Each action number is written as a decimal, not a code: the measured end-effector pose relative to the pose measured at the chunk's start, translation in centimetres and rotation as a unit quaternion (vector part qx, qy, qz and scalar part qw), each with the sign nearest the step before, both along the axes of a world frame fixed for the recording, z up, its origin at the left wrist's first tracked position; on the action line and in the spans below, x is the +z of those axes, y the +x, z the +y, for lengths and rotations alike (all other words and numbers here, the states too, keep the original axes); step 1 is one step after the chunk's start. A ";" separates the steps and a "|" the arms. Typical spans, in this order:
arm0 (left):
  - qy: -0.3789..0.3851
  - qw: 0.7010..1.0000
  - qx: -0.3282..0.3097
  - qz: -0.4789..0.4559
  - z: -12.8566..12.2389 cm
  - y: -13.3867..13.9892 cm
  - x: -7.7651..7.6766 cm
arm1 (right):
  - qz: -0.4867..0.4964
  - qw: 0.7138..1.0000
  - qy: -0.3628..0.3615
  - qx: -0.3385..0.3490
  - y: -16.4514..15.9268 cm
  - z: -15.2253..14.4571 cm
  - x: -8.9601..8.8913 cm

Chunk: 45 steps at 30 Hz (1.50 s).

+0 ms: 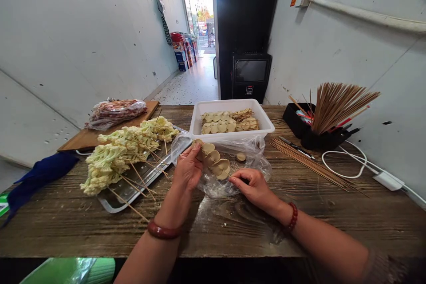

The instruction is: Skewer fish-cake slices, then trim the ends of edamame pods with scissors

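Observation:
A skewer of round beige slices (212, 158) slants between my hands, above a clear plastic bag (219, 190). My left hand (190, 165) is closed around its upper left end, thumb on the slices. At the lower right end, my right hand (252, 186) pinches the thin wooden stick just beyond the last slice. One loose round slice (241, 156) lies on the bag. Just behind, a white plastic tub (197, 129) holds several finished skewers of the same slices (218, 126), with their sticks toward the right.
On the left, a metal tray (128, 202) bears several cauliflower skewers (109, 159). Behind it a wooden board (75, 141) carries a bagged reddish food (116, 113). To the right lie loose sticks (309, 164), beside a black holder (314, 139) full of sticks and a white cable (342, 176).

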<state>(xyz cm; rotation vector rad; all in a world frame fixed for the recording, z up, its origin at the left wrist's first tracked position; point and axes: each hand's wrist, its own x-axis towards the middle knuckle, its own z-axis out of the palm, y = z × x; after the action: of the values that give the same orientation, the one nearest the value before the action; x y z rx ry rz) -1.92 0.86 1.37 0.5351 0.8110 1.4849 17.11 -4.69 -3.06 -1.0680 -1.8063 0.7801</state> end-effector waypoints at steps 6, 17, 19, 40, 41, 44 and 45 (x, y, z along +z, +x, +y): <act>-0.011 1.000 0.011 -0.007 -0.1 0.1 0.3 | 0.008 1.000 -0.006 -0.007 0.0 0.0 0.1; -0.002 1.000 0.016 0.013 0.7 -0.8 -0.4 | 0.036 0.997 -0.062 0.012 0.1 0.0 0.3; -0.002 1.000 0.004 0.014 0.6 -0.9 -0.3 | 0.055 0.993 -0.106 0.019 0.1 0.1 0.4; 0.008 0.986 -0.164 0.020 0.0 -0.7 0.5 | 0.041 0.998 0.004 -0.046 1.5 1.4 0.6; 0.015 0.986 -0.165 0.024 -0.1 -0.7 0.6 | 0.034 0.998 0.025 -0.054 1.6 1.5 0.7; 0.033 0.986 -0.161 0.025 -0.3 -0.5 0.7 | 0.031 0.994 0.064 -0.082 2.1 1.6 1.2; 0.034 0.987 -0.154 0.027 -0.3 -0.5 0.8 | 0.034 0.992 0.071 -0.096 2.3 1.7 1.5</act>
<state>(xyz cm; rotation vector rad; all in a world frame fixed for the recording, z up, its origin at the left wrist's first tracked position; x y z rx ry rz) -2.43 0.56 2.14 0.7217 0.6852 1.2195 19.36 -3.02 -1.54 -1.0878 -1.6476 0.5572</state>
